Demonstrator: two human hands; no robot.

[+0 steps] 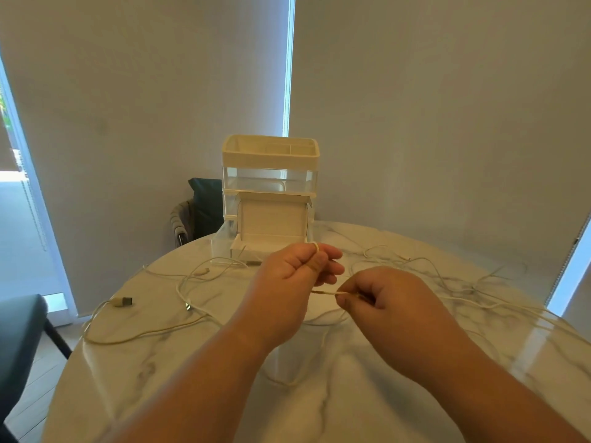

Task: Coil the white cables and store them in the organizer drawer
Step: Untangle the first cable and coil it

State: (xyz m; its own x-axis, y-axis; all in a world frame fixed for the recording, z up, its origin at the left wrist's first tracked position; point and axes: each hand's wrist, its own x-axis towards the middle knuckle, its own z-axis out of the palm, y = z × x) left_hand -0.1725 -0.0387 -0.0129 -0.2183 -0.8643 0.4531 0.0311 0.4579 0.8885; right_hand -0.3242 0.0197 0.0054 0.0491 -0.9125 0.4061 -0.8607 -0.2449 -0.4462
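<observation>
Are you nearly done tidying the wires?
Not nearly. Done: the clear plastic organizer drawer is pulled open. In hand: the left hand and right hand pinch one thin white cable, barely coiled. Left: several loose white cables sprawled over the round marble table.

Both arms are bare as far as the frame shows them. The left hand and the right hand are broad, with short, rather thick fingers. The nail on the left thumb is cut short and looks natural. On the back of the right hand the knuckles make soft, rounded bumps with small creases between them. The left forearm and the right forearm are thick and smooth, getting wider toward the bottom edge. The picture is too soft to show finer detail.
</observation>
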